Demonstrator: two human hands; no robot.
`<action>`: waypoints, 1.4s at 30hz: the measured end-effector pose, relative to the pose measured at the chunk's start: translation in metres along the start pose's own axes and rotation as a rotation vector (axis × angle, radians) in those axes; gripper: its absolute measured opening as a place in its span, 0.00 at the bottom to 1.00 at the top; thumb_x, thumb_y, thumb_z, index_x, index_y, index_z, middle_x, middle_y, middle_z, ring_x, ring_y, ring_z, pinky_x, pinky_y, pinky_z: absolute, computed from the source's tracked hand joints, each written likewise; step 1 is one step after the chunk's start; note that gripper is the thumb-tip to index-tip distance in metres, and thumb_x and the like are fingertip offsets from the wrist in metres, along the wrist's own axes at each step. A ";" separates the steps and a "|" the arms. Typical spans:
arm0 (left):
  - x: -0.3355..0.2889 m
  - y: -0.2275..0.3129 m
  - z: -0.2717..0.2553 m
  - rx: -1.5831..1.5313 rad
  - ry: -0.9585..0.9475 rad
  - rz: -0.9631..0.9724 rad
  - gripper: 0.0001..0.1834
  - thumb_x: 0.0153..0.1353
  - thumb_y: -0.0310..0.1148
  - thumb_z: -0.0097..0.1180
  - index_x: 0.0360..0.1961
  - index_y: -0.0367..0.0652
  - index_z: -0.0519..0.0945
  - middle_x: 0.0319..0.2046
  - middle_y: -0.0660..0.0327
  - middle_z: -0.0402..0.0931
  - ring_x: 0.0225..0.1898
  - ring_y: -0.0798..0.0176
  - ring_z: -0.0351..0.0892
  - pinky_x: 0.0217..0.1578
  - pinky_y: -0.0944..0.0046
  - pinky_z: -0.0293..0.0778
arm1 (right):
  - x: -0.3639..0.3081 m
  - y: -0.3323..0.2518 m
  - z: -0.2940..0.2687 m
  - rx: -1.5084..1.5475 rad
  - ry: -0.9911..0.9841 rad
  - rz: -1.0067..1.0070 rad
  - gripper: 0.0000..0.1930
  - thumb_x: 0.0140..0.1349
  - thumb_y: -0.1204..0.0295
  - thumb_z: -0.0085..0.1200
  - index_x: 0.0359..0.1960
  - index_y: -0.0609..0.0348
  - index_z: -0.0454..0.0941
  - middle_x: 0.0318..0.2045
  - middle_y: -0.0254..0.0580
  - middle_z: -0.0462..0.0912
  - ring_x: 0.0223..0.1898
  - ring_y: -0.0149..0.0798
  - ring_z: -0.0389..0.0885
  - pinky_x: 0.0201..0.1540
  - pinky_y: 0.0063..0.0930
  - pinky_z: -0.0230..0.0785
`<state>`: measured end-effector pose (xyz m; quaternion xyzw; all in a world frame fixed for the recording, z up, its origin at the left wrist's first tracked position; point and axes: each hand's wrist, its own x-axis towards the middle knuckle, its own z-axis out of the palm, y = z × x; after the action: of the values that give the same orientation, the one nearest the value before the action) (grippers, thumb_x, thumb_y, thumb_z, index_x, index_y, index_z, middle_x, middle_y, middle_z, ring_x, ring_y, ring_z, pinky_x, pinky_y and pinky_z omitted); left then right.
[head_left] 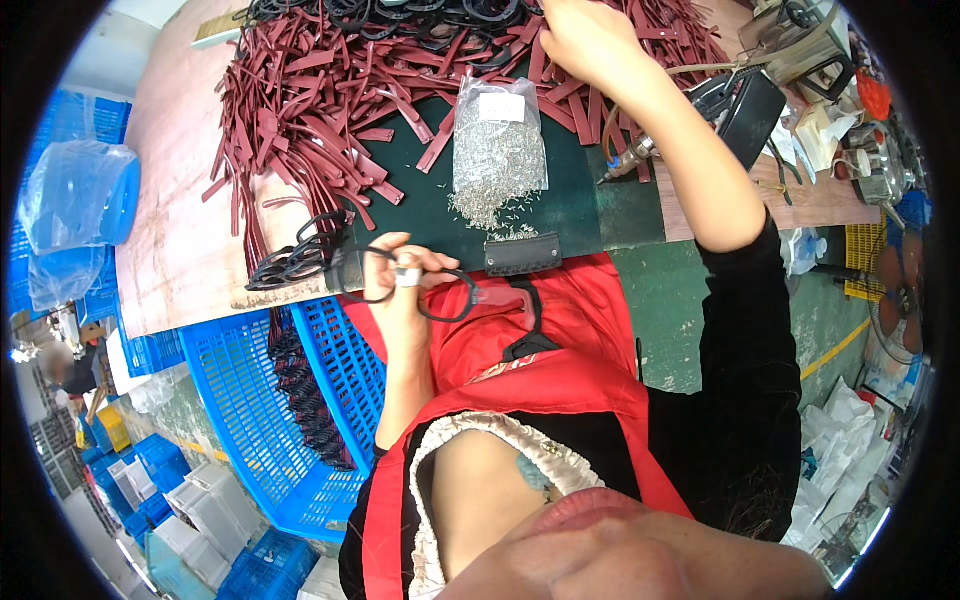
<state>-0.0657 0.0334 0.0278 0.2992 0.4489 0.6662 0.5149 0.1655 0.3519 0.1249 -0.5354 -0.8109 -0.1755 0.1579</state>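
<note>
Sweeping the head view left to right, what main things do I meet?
Clear plastic bag, large blue basket, left hand holding a black eyeglass frame, packet of tiny metal pieces, right hand, black box-shaped object, red item.

At the left, clear plastic sheeting drapes over blue crates beside the bench. Lower left, white crates stand near a blue basket. Rightward, a yellow line crosses the green floor, with a yellow crate and crumpled white plastic nearby.
</note>
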 end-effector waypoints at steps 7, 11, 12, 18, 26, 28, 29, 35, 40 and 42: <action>0.005 -0.012 -0.017 -0.105 -0.046 -0.165 0.19 0.74 0.38 0.57 0.57 0.37 0.70 0.33 0.55 0.78 0.38 0.54 0.86 0.35 0.62 0.87 | 0.035 -0.026 -0.016 0.003 -0.108 0.014 0.10 0.61 0.72 0.54 0.40 0.63 0.83 0.38 0.52 0.87 0.42 0.54 0.88 0.43 0.47 0.82; 0.007 -0.007 -0.024 -0.136 -0.061 -0.191 0.29 0.77 0.51 0.47 0.57 0.30 0.73 0.29 0.52 0.80 0.33 0.51 0.87 0.32 0.61 0.87 | -0.018 -0.099 -0.038 0.330 -0.057 -0.351 0.10 0.63 0.71 0.54 0.43 0.62 0.81 0.46 0.53 0.82 0.48 0.52 0.86 0.44 0.47 0.83; 0.007 -0.006 -0.024 -0.160 -0.044 -0.221 0.31 0.77 0.53 0.46 0.57 0.30 0.73 0.29 0.52 0.80 0.33 0.50 0.87 0.31 0.61 0.86 | -0.025 -0.115 -0.016 0.359 -0.017 -0.475 0.11 0.64 0.67 0.57 0.45 0.56 0.82 0.42 0.47 0.82 0.44 0.48 0.85 0.44 0.42 0.82; 0.014 -0.009 -0.015 -0.130 -0.014 -0.287 0.33 0.77 0.55 0.43 0.56 0.28 0.74 0.29 0.52 0.81 0.32 0.51 0.87 0.29 0.61 0.86 | -0.028 -0.177 0.038 0.196 -0.175 -0.472 0.09 0.56 0.70 0.58 0.32 0.64 0.85 0.29 0.54 0.86 0.30 0.51 0.89 0.32 0.43 0.82; 0.012 -0.005 -0.017 -0.066 -0.003 -0.266 0.31 0.77 0.52 0.44 0.55 0.28 0.73 0.30 0.51 0.81 0.33 0.51 0.87 0.29 0.59 0.88 | -0.017 -0.168 0.000 0.476 0.114 -0.330 0.08 0.62 0.69 0.58 0.37 0.60 0.81 0.34 0.46 0.83 0.35 0.51 0.87 0.34 0.43 0.82; 0.012 -0.005 -0.014 -0.076 -0.015 -0.269 0.30 0.77 0.52 0.45 0.55 0.28 0.73 0.30 0.51 0.81 0.33 0.50 0.88 0.30 0.59 0.88 | -0.013 -0.170 0.009 0.481 0.208 -0.404 0.09 0.61 0.72 0.58 0.42 0.60 0.79 0.38 0.46 0.80 0.39 0.49 0.86 0.36 0.42 0.82; 0.012 -0.006 -0.015 -0.082 -0.021 -0.272 0.30 0.77 0.51 0.45 0.55 0.28 0.73 0.30 0.51 0.81 0.33 0.50 0.88 0.30 0.59 0.88 | -0.011 -0.165 0.015 0.425 0.194 -0.563 0.13 0.59 0.75 0.57 0.46 0.59 0.77 0.41 0.45 0.75 0.45 0.46 0.82 0.39 0.39 0.81; 0.011 -0.010 -0.013 -0.082 -0.046 -0.234 0.30 0.77 0.51 0.45 0.56 0.28 0.72 0.30 0.50 0.80 0.33 0.50 0.87 0.30 0.58 0.88 | -0.003 -0.140 0.058 0.693 -0.088 -0.805 0.11 0.60 0.77 0.59 0.44 0.58 0.83 0.39 0.40 0.80 0.44 0.45 0.83 0.47 0.41 0.76; 0.002 -0.008 -0.020 -0.030 0.011 -0.227 0.29 0.77 0.50 0.44 0.55 0.28 0.73 0.30 0.50 0.81 0.33 0.50 0.87 0.29 0.59 0.88 | 0.007 -0.188 0.010 1.662 -0.184 -0.326 0.16 0.67 0.77 0.60 0.56 0.59 0.83 0.45 0.37 0.87 0.47 0.29 0.86 0.53 0.27 0.78; 0.011 -0.009 -0.015 -0.038 -0.037 -0.235 0.27 0.78 0.47 0.43 0.53 0.27 0.73 0.31 0.49 0.81 0.32 0.50 0.87 0.29 0.60 0.88 | 0.029 -0.177 0.032 1.272 0.000 -0.436 0.14 0.66 0.75 0.60 0.54 0.58 0.84 0.43 0.40 0.87 0.44 0.34 0.87 0.50 0.27 0.79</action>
<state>-0.0780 0.0402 0.0129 0.2469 0.4587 0.6040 0.6031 -0.0107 0.3255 0.0885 -0.1622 -0.8459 0.3086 0.4036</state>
